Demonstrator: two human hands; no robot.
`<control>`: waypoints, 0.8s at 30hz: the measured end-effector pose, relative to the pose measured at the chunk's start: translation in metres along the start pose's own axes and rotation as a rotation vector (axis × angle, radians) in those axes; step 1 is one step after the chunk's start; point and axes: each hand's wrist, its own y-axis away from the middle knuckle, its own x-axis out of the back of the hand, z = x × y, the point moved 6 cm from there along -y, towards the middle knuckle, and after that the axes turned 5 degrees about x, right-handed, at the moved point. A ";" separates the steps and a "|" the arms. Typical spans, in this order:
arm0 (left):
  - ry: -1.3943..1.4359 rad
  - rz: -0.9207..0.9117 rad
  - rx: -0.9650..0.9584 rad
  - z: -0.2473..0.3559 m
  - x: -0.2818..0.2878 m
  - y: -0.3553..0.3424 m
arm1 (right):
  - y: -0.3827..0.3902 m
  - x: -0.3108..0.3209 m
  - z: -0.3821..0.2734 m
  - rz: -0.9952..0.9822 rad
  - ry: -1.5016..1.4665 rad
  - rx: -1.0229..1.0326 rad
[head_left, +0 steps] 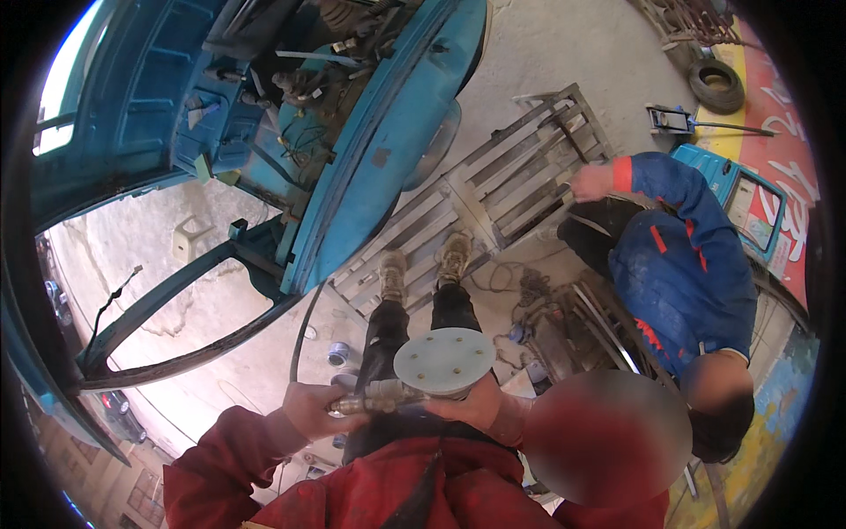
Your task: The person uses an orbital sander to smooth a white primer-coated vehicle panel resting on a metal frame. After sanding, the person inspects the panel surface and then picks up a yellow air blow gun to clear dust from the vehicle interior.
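jacket (352,494): red, dark wedge at front | sleeves (225,458): long, dark red | trousers (385,344): black | shoes (392,277): tan, lace-up, dusty | left hand (315,411), right hand (476,411): bare

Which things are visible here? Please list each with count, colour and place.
Disc tool: 1, pale and metallic, lower centre
Vehicle body: 1, blue, upper left
Stool: 1, pale, left floor
Slatted platform: at least 1, grey, upper centre
Tyre: 1, black, upper right
Jack: 1, blue-grey, beside the tyre
Door-like panel: 1, blue, right
Co-worker: 1, blue jacket, right
Metal bars: several, grey-brown, centre right
Shoes: 2, tan, near the platform
Trouser legs: 2, black, centre
Sleeves: 2, red, bottom
Left fingers: several, bare, on the tool's metal end
Right fingers: several, bare, under the disc
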 end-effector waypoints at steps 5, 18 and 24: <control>-0.033 0.003 -0.006 0.019 0.004 -0.023 | 0.004 0.016 -0.005 0.046 -0.084 0.006; -0.150 -0.235 -0.006 0.039 -0.014 -0.040 | 0.025 0.047 -0.018 0.068 -0.077 -0.045; -0.087 -0.347 -0.137 0.063 -0.011 -0.024 | 0.043 0.045 -0.022 -0.020 0.067 0.051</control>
